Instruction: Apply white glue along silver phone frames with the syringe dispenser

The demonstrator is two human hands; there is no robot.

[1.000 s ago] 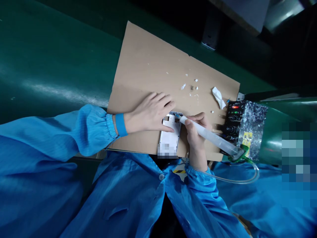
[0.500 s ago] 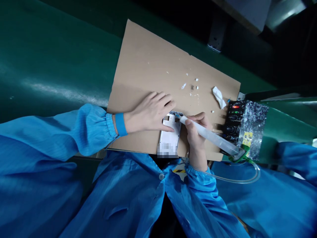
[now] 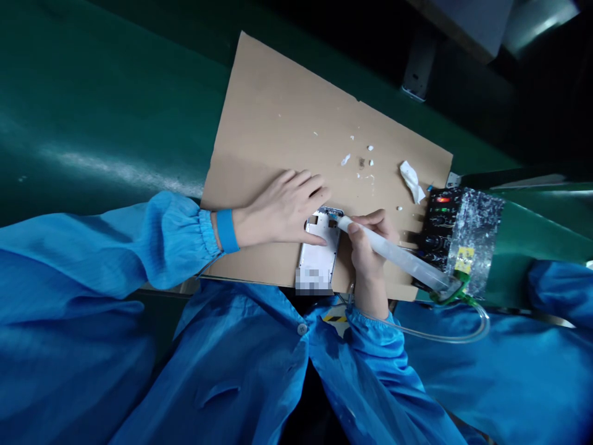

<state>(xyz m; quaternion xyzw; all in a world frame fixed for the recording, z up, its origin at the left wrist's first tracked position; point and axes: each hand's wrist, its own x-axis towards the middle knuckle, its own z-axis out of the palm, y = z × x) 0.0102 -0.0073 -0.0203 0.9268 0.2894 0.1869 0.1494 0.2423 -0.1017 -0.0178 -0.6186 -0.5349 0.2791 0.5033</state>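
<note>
A pale phone frame [image 3: 319,262] with cut-outs near its top end lies on the cardboard sheet [image 3: 278,142]. My left hand [image 3: 290,207] holds its upper left side, thumb across the face and fingers bent over the top edge. In my right hand [image 3: 370,247] is a translucent dispensing syringe [image 3: 401,256], gripped near its front end and slanting down to the left. Its tip is at the upper right corner of the phone frame; whether it touches is too small to tell. A clear air tube [image 3: 463,339] runs from the green cap [image 3: 456,289] at the syringe's back.
A white-smeared black control box [image 3: 467,228] with a red display stands on the right. Crumpled white tissue [image 3: 411,181] and several white crumbs [image 3: 370,148] lie on the cardboard. Beyond it stretches the green bench [image 3: 115,111]. Another person's blue sleeve [image 3: 558,290] shows at far right.
The view has shifted slightly. Both hands keep their hold, and the syringe tip stays near the phone frame's upper right corner. The other person's sleeve has moved a little.
</note>
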